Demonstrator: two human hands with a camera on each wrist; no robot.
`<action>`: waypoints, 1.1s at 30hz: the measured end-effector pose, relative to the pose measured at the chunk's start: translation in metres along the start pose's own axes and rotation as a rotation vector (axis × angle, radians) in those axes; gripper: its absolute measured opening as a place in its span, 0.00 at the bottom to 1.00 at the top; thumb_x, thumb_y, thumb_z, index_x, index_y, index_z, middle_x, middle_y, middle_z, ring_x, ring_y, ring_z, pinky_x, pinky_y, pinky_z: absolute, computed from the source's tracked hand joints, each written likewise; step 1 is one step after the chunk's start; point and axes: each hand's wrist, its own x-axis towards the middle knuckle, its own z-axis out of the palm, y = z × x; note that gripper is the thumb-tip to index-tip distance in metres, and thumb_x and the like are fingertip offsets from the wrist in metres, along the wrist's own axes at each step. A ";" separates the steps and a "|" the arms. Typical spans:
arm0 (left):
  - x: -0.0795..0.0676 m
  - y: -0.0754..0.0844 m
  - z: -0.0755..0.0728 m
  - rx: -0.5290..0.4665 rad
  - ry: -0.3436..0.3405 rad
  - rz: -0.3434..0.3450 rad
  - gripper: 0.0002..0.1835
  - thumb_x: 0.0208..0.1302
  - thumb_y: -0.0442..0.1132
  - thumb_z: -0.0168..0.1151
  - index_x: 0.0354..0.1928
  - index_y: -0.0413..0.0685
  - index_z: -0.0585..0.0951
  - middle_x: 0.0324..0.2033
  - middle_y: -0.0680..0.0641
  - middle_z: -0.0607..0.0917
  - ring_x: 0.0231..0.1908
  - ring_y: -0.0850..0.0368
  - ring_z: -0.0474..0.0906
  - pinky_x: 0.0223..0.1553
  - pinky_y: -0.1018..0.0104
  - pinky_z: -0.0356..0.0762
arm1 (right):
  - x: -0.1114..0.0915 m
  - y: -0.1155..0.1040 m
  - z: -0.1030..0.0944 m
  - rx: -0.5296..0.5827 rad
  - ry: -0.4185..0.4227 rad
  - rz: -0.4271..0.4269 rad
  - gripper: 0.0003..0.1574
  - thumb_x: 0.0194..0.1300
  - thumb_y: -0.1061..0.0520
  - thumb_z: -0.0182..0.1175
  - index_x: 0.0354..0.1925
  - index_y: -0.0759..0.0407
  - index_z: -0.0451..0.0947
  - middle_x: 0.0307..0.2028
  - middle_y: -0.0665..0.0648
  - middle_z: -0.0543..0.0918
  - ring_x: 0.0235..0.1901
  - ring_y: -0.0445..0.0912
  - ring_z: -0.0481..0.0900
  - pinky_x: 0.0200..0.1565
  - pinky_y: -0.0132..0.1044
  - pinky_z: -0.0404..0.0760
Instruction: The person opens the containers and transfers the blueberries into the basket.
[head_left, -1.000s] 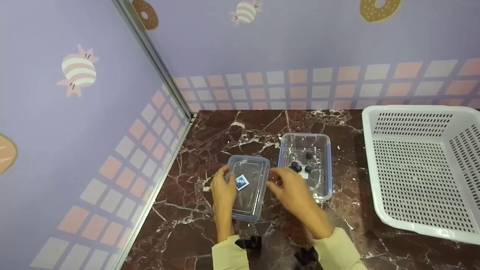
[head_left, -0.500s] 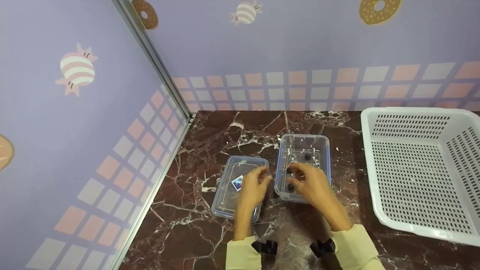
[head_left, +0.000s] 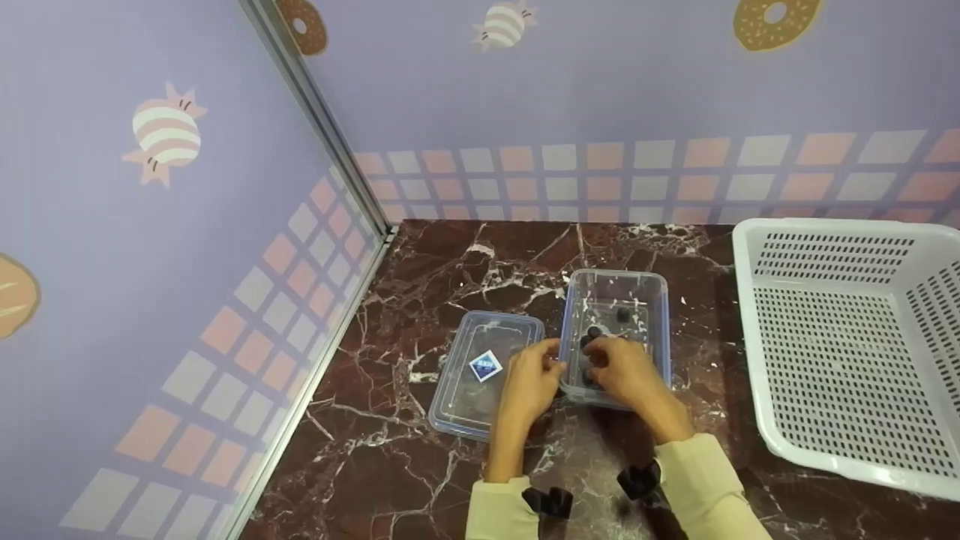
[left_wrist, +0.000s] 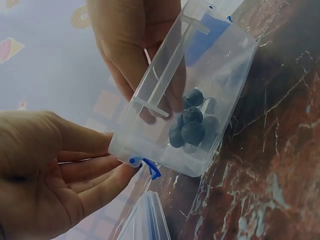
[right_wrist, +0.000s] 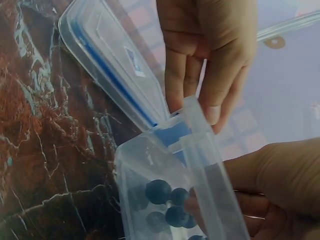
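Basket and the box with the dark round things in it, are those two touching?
Apart. The head view shows it: a strip of dark counter lies between the box and the basket.

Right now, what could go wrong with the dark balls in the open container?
Likeliest two: the right hand reaches in beside clustered dark balls, so lifting one might knock others around. The left hand touches the container near one corner, which may not stop it sliding if the other hand bumps it.
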 end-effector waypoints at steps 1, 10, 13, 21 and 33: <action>0.000 0.000 0.000 0.000 0.000 -0.003 0.18 0.59 0.30 0.63 0.53 0.38 0.79 0.46 0.42 0.86 0.38 0.57 0.84 0.41 0.69 0.81 | 0.001 0.000 0.001 -0.011 -0.006 -0.001 0.16 0.50 0.67 0.66 0.42 0.68 0.82 0.35 0.65 0.86 0.37 0.57 0.83 0.43 0.51 0.81; 0.000 0.000 0.001 -0.017 0.000 -0.013 0.19 0.59 0.30 0.62 0.54 0.38 0.79 0.48 0.42 0.85 0.39 0.56 0.85 0.41 0.70 0.81 | 0.007 0.000 0.006 -0.065 -0.051 0.009 0.13 0.49 0.68 0.65 0.38 0.65 0.82 0.34 0.64 0.85 0.36 0.59 0.82 0.42 0.53 0.80; -0.001 0.000 0.000 -0.024 0.002 -0.009 0.19 0.59 0.29 0.62 0.54 0.38 0.79 0.48 0.42 0.85 0.39 0.56 0.85 0.39 0.71 0.81 | 0.009 0.001 0.007 -0.081 -0.058 0.014 0.13 0.47 0.69 0.64 0.36 0.64 0.83 0.32 0.64 0.85 0.34 0.58 0.82 0.39 0.51 0.81; 0.000 -0.001 0.002 -0.018 -0.009 -0.010 0.19 0.59 0.29 0.62 0.54 0.38 0.79 0.48 0.41 0.85 0.38 0.56 0.85 0.39 0.72 0.81 | 0.011 0.003 0.010 -0.057 -0.083 0.010 0.11 0.43 0.71 0.63 0.30 0.62 0.82 0.26 0.59 0.83 0.27 0.53 0.80 0.31 0.47 0.80; 0.000 0.001 0.000 -0.011 -0.027 -0.037 0.19 0.60 0.30 0.62 0.55 0.38 0.79 0.49 0.42 0.84 0.40 0.55 0.85 0.43 0.69 0.81 | 0.010 0.001 0.003 -0.028 -0.068 -0.032 0.10 0.47 0.70 0.64 0.33 0.64 0.83 0.30 0.62 0.85 0.32 0.56 0.81 0.37 0.50 0.81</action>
